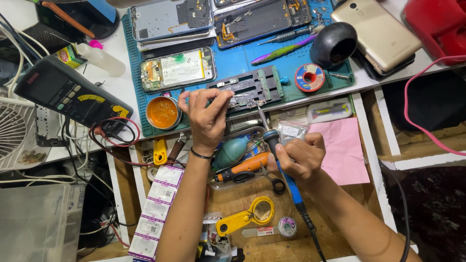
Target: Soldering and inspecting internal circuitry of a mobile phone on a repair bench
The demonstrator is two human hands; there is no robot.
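Observation:
My right hand (pixel 298 157) grips a blue-handled soldering iron (pixel 274 140), its tip pointing up at a dark metal board holder (pixel 252 87) on the blue work mat (pixel 233 63). My left hand (pixel 206 114) rests at the holder's left end, fingers pinched together on something thin that is too small to make out. A small round tin of orange flux (pixel 162 112) sits just left of that hand. An opened phone (pixel 177 69) lies behind the holder.
A black multimeter (pixel 68 92) with red and black leads lies at left beside a white fan (pixel 14 131). Solder spool (pixel 309 77), black bowl (pixel 334 43), gold phone (pixel 376 31) sit at right. The open drawer below holds a yellow magnifier (pixel 245 218), scissors, pink paper (pixel 342 150).

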